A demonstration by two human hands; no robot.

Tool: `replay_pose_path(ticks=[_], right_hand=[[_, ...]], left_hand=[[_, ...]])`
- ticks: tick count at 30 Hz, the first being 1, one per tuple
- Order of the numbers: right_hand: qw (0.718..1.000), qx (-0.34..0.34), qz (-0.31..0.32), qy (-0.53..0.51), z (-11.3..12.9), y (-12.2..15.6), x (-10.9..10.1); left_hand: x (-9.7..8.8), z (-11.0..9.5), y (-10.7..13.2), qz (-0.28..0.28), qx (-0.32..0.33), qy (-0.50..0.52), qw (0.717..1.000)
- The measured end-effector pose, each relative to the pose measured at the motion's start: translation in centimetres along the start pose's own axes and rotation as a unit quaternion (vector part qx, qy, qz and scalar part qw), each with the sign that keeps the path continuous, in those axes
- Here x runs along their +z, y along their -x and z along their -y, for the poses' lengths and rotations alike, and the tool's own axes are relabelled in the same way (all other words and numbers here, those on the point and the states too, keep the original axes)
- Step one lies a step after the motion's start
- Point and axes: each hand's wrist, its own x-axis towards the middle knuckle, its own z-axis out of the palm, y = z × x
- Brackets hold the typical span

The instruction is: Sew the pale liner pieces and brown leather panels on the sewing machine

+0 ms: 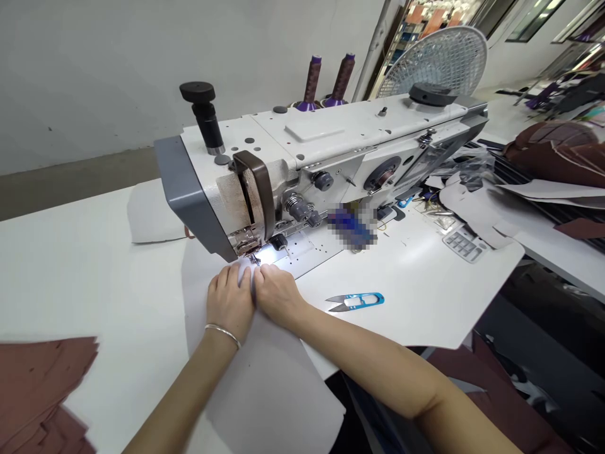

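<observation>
A light grey-white fabric panel lies under the needle area of a white sewing machine and hangs over the table's front edge. My left hand presses on the panel just left of the presser foot, fingers stretched forward and thumb apart. Beside it, my right hand has its fingers curled and pinched on the panel's edge, close in front of the foot. The right fingertips are partly hidden. Blue-handled thread snips lie on the table right of my right hand.
Stacked reddish-brown pieces lie at the left. Two brown thread cones and a fan stand behind the machine. Brown and white pieces are piled at the right. Another pale piece lies behind the machine head.
</observation>
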Motion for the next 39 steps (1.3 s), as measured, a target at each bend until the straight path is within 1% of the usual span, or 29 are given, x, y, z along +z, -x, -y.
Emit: replay_pose_path(ticks=[3,6,12,18,24,30,39], right_hand=[[1.000,-0.004,0.009,0.001,-0.01,0.00,-0.27],[1.000,-0.002,0.010,0.000,-0.01,0.02,-0.51],[1.000,0.001,0.009,0.001,0.00,-0.02,-0.53],[1.000,0.004,0.019,-0.003,-0.03,-0.02,-0.61],[1.000,0.009,0.006,-0.003,0.03,-0.05,-0.43],[1.000,0.020,0.020,-0.004,0.03,0.07,-0.68],[0.999,0.052,0.010,-0.007,-0.33,0.33,-0.56]], left_hand=[[0.51,0.51,-0.33,-0.001,0.005,0.002,1.000],[0.64,0.77,-0.46,-0.010,0.012,-0.003,1.000],[0.41,0.56,-0.14,-0.017,0.025,-0.010,0.999],[0.47,0.56,-0.03,-0.018,0.023,-0.002,1.000],[0.32,0.23,0.03,-0.022,0.030,0.009,0.999],[0.42,0.05,-0.01,-0.011,0.029,0.020,0.999],[0.53,0.30,-0.28,0.005,0.026,0.031,0.999]])
